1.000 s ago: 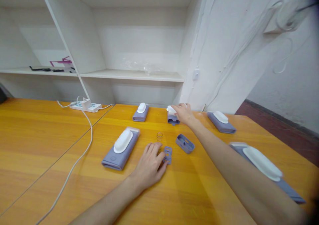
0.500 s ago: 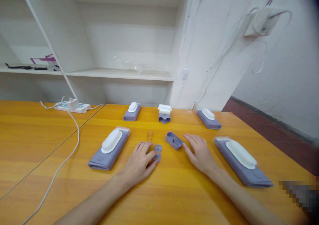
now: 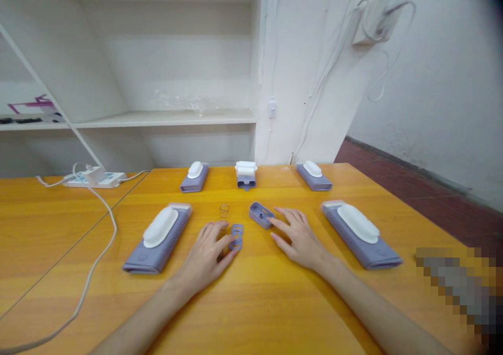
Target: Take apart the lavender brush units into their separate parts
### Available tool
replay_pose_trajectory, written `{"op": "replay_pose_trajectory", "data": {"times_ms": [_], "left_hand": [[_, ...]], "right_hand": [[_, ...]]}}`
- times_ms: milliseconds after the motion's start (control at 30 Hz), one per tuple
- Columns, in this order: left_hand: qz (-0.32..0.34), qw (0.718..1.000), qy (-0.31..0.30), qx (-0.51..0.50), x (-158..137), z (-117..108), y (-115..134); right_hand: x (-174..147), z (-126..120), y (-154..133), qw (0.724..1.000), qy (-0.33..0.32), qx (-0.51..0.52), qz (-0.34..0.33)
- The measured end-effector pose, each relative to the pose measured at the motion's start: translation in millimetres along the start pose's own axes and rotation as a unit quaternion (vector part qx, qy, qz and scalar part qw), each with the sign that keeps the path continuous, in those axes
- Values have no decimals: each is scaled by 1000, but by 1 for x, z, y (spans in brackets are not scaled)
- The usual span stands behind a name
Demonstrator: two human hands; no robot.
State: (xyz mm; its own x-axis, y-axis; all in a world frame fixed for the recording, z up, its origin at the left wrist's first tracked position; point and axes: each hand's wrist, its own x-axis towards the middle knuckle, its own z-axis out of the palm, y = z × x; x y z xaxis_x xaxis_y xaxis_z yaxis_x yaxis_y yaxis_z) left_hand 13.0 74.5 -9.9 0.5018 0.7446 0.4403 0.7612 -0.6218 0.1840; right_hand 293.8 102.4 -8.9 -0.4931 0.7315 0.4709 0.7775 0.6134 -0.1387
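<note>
My left hand rests on the table, open, its thumb and index fingertips at the edge of a flat purple plastic piece with cut-outs. A thin coil spring lies beside that piece, partly hidden by my left fingers. Fingers apart, my right hand is at a small hollow purple plastic case. Its index fingertip reaches the near right end of the case. Whether it presses on the rim I cannot tell.
Purple sleeves with white oval parts stand around: near left, near right, far left, far right. At the back is a purple piece with white rollers. A power strip and white cable lie left.
The view has turned to the right, so things sit further left. My right index finger has come over the end of the hollow case. My left hand stays by the flat piece.
</note>
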Motion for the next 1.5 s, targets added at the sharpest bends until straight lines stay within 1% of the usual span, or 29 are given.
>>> {"op": "replay_pose_trajectory", "data": {"times_ms": [167,300,467,700,900,1000,1100,1267,1400,1500], "left_hand": [[-10,1000,-2,6,-1,-3,1],[-41,999,9,21,-1,-5,1],[-82,996,16,38,-3,-1,-2],[-87,995,-11,46,-2,3,-6],[-135,988,-30,69,-2,7,-9],[-155,985,-48,65,2,8,-9],[-179,980,-69,52,18,12,-13],[-235,968,-92,19,65,26,-32],[-263,959,-99,25,102,40,-48],[-291,953,-71,48,122,49,-55]], "right_hand": [[0,3,1,1000,21,19,11],[0,6,3,999,32,24,23],[0,9,4,998,53,15,32],[0,10,3,997,65,-11,50],[0,13,4,994,77,-29,73],[0,13,4,993,77,-39,80],[-1,12,2,992,72,-50,87],[5,15,6,986,56,-89,126],[29,22,20,976,33,-131,173],[55,28,31,965,8,-143,218]]}}
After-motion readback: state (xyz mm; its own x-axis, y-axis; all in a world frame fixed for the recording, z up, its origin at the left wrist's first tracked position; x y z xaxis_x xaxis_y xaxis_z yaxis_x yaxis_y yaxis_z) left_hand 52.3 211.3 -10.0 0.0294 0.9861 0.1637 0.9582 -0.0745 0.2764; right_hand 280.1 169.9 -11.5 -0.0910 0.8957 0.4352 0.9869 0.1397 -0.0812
